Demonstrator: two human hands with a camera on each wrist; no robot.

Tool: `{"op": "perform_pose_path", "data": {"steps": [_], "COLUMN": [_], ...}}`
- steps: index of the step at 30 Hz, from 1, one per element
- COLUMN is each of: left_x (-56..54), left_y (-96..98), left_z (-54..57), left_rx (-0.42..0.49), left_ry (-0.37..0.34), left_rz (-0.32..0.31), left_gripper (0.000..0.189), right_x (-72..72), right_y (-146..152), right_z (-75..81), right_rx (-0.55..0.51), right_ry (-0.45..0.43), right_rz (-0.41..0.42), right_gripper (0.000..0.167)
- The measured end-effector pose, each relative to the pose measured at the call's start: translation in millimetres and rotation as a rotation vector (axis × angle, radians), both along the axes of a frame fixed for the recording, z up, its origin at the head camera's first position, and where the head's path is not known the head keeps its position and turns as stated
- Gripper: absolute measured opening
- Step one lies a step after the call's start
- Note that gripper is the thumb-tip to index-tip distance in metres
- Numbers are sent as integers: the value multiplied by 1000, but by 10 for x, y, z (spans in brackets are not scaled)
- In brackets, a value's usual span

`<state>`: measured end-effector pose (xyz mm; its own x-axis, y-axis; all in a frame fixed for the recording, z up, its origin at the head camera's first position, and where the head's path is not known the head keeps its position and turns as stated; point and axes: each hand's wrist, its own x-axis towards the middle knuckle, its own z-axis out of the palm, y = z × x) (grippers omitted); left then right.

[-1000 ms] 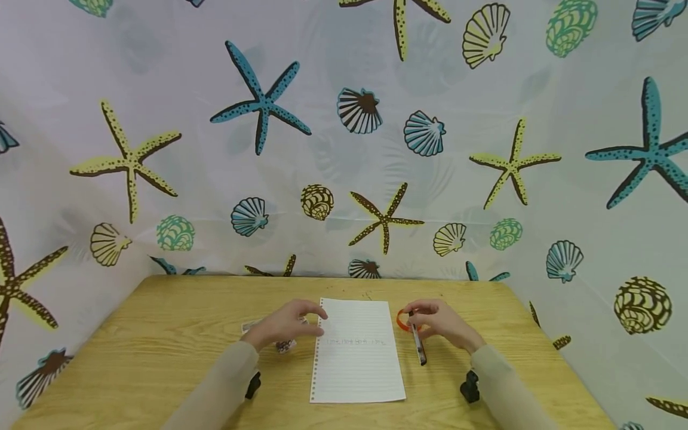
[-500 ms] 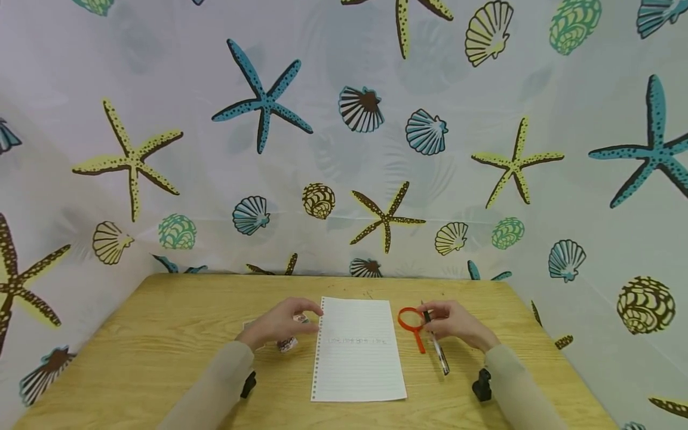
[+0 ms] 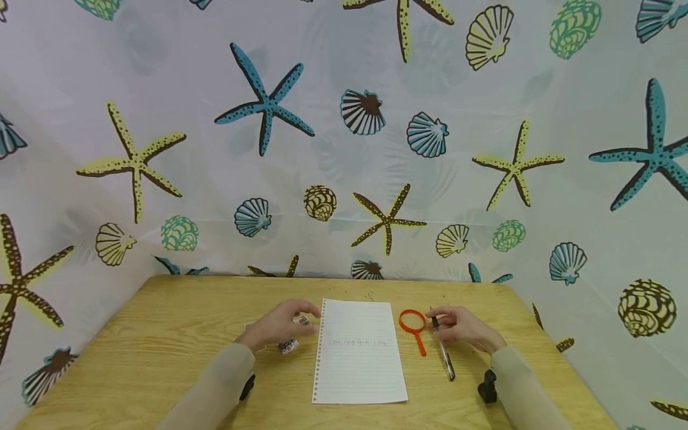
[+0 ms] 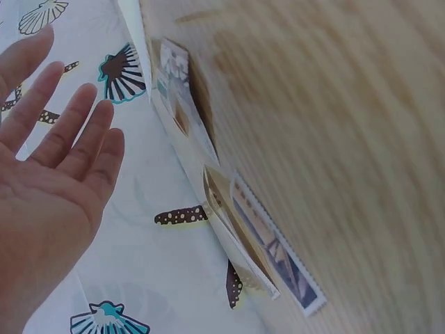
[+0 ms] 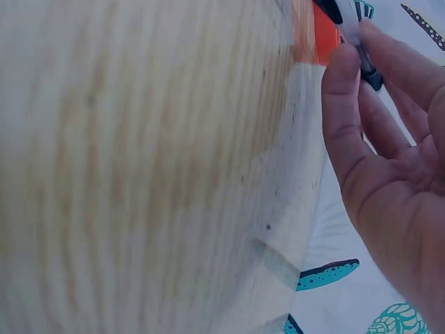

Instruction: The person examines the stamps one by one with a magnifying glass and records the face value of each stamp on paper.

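Note:
My right hand (image 3: 464,327) pinches a pen (image 3: 447,362) near its upper end between thumb and fingertip, right of a red magnifying glass (image 3: 420,344). The pen slants toward the front of the table; the right wrist view shows its dark end (image 5: 373,80) between the fingers. Left of a lined sheet of paper (image 3: 360,373), my left hand (image 3: 276,325) hovers with fingers extended and holds nothing. Below it lie postage stamps (image 3: 288,346), partly hidden by the hand. In the left wrist view, one stamp (image 4: 281,254) shows a perforated white border.
A line of faint handwriting (image 3: 357,343) crosses the sheet, which has punched holes down its left edge. All of it lies on a wooden table (image 3: 161,346). A white curtain (image 3: 301,149) printed with starfish and shells hangs behind and beside the table.
My right hand has moved to the right with the pen, from over the magnifying glass to beside it, so the glass now shows fully. My left hand has hardly moved.

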<state>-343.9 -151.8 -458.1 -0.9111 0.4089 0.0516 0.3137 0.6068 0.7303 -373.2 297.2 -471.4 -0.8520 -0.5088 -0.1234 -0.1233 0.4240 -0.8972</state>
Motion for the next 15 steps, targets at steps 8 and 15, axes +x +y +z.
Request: {"op": "perform_pose_path", "data": {"steps": [8, 15], "left_x": [37, 111], "left_y": [-23, -47], "left_z": [-53, 24], "left_rx": [-79, -204], "left_ry": [62, 166], "left_rz": [70, 137], "left_gripper": [36, 45], "right_x": [42, 53], "right_y": [-17, -71], "right_z": [-39, -21], "right_rx": [84, 159], "right_ry": [39, 112], "right_rz": [11, 4], "right_gripper": [46, 42]}}
